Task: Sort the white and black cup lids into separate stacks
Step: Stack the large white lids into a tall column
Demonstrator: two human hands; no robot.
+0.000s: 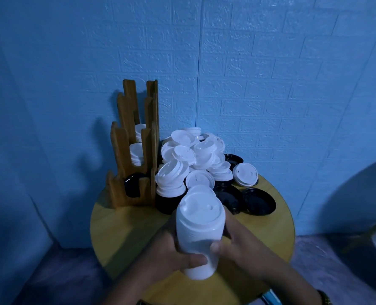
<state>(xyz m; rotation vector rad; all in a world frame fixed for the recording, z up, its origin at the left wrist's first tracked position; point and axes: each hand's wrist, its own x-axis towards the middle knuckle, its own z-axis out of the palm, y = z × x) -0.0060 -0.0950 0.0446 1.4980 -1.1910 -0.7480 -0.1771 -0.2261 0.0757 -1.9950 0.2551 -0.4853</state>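
"Both hands, what have they got?"

"Left hand (171,257) and right hand (243,245) grip one tall white stack (199,227) between them, down at its near end. The left thumb lies across the front, the right thumb presses the side, and the fingers curl round behind."

"And how does the stack sit?"

"Tilted, top end away from the person, over the near half of the table (116,230). Whether its base touches the top is hard to tell."

"The rest of the lids?"

"A loose white pile (191,155) lies beyond the hands by the wall, with black lids (258,201) under it and to its right. Left of the pile stands a rack (121,190), with white lids in its two upper slots and a black one in the lowest."

"Any writing?"

"Only moulded dimples on the lid tops (too blurred to read as anything)."
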